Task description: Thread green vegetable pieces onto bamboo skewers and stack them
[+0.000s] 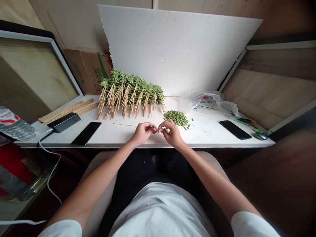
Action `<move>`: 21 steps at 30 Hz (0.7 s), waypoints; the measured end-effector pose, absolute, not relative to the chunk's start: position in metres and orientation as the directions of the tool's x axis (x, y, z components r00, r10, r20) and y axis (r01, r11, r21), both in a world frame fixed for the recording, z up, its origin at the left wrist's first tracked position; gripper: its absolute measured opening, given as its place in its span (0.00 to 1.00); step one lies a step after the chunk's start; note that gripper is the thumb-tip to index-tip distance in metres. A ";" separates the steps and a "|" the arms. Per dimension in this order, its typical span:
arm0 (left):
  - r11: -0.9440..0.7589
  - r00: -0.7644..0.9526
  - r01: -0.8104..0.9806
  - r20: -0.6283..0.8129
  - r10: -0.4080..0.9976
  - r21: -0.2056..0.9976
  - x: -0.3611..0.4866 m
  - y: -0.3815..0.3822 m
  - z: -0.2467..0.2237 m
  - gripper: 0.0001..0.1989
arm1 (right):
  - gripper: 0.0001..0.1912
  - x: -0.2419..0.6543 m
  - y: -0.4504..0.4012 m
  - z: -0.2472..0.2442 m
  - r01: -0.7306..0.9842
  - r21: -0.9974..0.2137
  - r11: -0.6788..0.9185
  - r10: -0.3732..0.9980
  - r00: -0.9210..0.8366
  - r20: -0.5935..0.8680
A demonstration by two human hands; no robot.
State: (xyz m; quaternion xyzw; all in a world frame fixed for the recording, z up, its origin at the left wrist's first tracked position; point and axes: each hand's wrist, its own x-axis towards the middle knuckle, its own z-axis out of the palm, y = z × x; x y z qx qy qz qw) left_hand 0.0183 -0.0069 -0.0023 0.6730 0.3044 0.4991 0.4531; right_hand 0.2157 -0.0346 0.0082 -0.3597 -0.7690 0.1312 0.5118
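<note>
My left hand [143, 133] and my right hand [171, 132] meet fingertip to fingertip above the front of the white table. A thin skewer [124, 124] stretches leftward from my left hand, whose thumb and fingers are pinched on it; its other end is hidden by the fingers. A cut green bean piece [168, 130] shows in the closed fingers of my right hand. Just beyond that hand lies a heap of loose green bean pieces [176, 118]. Behind and to the left, skewered green beans [133, 84] are stacked high, their bare stick ends pointing towards me.
Bare skewers [70, 110] lie at the left, near a black box [64, 122] and a phone [86, 133]. Another phone [235, 129] and a mouse [261, 135] are at the right. A plastic bag [214, 100] sits before the upright white board [182, 49]. A water bottle [16, 123] stands far left.
</note>
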 end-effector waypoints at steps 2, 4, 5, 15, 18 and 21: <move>-0.396 0.322 -0.072 0.397 0.859 0.915 0.021 -0.009 -0.004 0.11 | 0.13 0.213 -0.034 0.006 0.334 -0.662 0.671 0.736 -0.190 0.650; -0.382 0.314 -0.092 0.391 0.865 0.919 0.020 -0.008 -0.004 0.11 | 0.15 0.213 -0.032 0.005 0.217 -0.762 0.611 0.792 -0.162 0.589; -0.373 0.294 -0.100 0.386 0.874 0.922 0.018 -0.006 -0.004 0.12 | 0.16 0.214 -0.030 0.005 0.156 -0.805 0.572 0.820 -0.145 0.554; -0.219 0.219 -0.088 0.233 0.948 0.972 -0.013 0.021 -0.003 0.28 | 0.15 0.287 0.010 0.004 0.431 -0.827 0.360 0.896 0.086 0.435; -0.204 0.285 -0.078 0.218 0.933 0.976 -0.009 0.016 -0.006 0.27 | 0.14 0.296 0.014 -0.001 0.406 -0.861 0.306 0.924 0.092 0.371; -0.202 0.322 -0.059 0.210 0.923 0.978 -0.007 0.013 -0.007 0.27 | 0.15 0.293 0.014 -0.003 0.358 -0.886 0.296 0.939 0.060 0.338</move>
